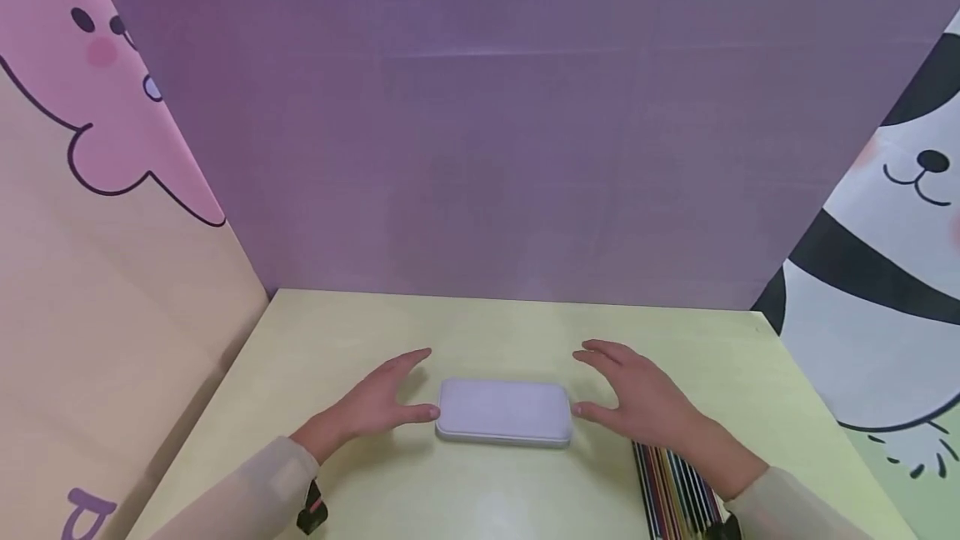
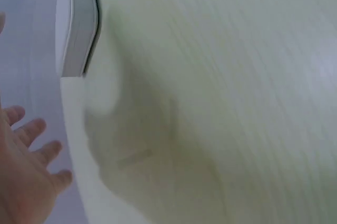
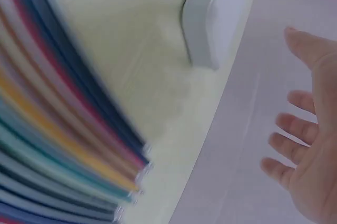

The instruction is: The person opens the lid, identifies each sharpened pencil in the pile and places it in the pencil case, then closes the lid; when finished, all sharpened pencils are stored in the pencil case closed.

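A flat, pale lavender case [image 1: 502, 412] with rounded corners lies on the table between the two hands. To its left is my left hand [image 1: 378, 401], fingers spread and thumb tip at the case's left edge in the head view. My right hand [image 1: 637, 394] mirrors it on the other side, thumb close to the right edge. Both wrist views show a gap between each hand and the case [image 2: 79, 24], so neither appears to hold it. Under the right forearm lies a row of colored pencils [image 1: 671, 486], partly hidden by the wrist.
The pale table [image 1: 360, 315] backs onto a purple panel [image 1: 510, 173]. A side panel with a pink cartoon [image 1: 105, 98] stands left, and one with a panda drawing [image 1: 885, 290] right. Close by in the right wrist view are the pencils [image 3: 58, 103], slightly blurred.
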### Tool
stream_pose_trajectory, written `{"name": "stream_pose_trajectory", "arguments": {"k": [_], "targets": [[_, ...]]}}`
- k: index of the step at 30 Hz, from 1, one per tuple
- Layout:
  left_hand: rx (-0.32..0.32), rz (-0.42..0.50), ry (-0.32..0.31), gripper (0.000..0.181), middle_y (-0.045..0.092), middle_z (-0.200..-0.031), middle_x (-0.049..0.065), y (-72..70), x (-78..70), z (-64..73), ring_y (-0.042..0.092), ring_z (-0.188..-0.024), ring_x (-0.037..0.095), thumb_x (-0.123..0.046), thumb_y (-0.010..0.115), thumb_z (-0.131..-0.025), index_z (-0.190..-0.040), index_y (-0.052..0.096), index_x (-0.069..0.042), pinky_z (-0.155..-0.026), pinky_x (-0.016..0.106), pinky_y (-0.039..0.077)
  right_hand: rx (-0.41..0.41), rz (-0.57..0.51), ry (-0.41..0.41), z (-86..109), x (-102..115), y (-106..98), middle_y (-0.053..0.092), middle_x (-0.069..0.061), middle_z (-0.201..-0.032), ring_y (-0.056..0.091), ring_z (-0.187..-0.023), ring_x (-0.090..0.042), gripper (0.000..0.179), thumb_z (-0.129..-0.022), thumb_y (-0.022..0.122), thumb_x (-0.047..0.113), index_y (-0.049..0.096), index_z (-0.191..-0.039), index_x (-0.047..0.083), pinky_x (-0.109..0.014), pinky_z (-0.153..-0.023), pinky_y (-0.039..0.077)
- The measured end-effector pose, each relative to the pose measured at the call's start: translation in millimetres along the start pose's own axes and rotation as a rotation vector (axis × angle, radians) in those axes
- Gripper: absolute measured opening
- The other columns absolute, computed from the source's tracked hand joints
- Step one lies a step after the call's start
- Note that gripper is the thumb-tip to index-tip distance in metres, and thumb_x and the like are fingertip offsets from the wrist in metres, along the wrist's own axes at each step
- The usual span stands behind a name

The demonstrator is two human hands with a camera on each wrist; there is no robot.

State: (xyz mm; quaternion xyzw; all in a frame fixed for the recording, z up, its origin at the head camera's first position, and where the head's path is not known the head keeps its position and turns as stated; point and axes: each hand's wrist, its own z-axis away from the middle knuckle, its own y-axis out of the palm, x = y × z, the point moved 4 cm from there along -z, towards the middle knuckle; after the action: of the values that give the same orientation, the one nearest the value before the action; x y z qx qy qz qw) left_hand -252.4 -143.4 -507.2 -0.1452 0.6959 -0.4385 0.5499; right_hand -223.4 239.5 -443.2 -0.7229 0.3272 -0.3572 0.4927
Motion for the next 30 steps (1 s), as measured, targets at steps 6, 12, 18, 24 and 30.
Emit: {"name": "stream_pose_trajectory", "arguments": {"k": [6, 12, 18, 24, 30], "targets": [[0.079, 0.205, -0.044, 0.100, 0.036, -0.165, 0.000, 19.1, 4.1, -13.2, 0.029, -0.154, 0.031, -0.057, 0.082, -0.081, -0.162, 0.032, -0.025, -0.122, 0.060, 0.026, 0.070, -0.093, -0.011, -15.2, 19.3, 9.3, 0.064, 0.001, -0.134, 0.061, -0.125, -0.024, 0.057, -0.086, 0.080, 0.047, 0.066, -0.133, 0.018, -0.047, -0.100, 0.053], [0.090, 0.255, -0.048, 0.102, 0.041, -0.162, 0.006, 30.0, -0.1, -17.7, 0.030, -0.153, 0.035, -0.046, 0.088, -0.078, -0.160, 0.035, -0.015, -0.123, 0.060, 0.025, 0.115, -0.215, -0.043, -26.7, 38.7, 24.9, 0.069, 0.005, -0.124, 0.066, -0.116, -0.019, 0.049, -0.086, 0.081, 0.040, 0.069, -0.128, 0.016, -0.044, -0.098, 0.054], [0.080, 0.194, -0.025, 0.105, 0.041, -0.160, 0.016, 35.7, -1.9, -16.0, 0.031, -0.151, 0.041, -0.042, 0.092, -0.074, -0.158, 0.038, -0.007, -0.122, 0.061, 0.025, 0.112, -0.256, -0.061, -30.2, 55.7, 45.8, 0.070, 0.009, -0.118, 0.066, -0.112, -0.017, 0.041, -0.085, 0.082, 0.038, 0.073, -0.119, 0.016, -0.043, -0.097, 0.054], [0.073, 0.128, -0.027, 0.103, 0.037, -0.161, 0.020, 39.5, -0.7, -15.3, 0.027, -0.152, 0.043, -0.042, 0.092, -0.073, -0.157, 0.041, -0.011, -0.121, 0.064, 0.025, 0.132, -0.220, -0.088, -32.1, 68.1, 60.4, 0.070, 0.008, -0.117, 0.065, -0.114, -0.018, 0.037, -0.084, 0.082, 0.038, 0.074, -0.114, 0.017, -0.042, -0.098, 0.053], [0.058, 0.083, -0.004, 0.106, 0.040, -0.160, 0.019, 43.5, 3.2, -15.3, 0.028, -0.151, 0.041, -0.043, 0.093, -0.071, -0.157, 0.041, -0.011, -0.121, 0.064, 0.025, 0.157, -0.191, -0.085, -31.9, 76.9, 67.4, 0.072, 0.005, -0.115, 0.065, -0.113, -0.018, 0.039, -0.083, 0.083, 0.040, 0.075, -0.113, 0.016, -0.040, -0.098, 0.053]]}}
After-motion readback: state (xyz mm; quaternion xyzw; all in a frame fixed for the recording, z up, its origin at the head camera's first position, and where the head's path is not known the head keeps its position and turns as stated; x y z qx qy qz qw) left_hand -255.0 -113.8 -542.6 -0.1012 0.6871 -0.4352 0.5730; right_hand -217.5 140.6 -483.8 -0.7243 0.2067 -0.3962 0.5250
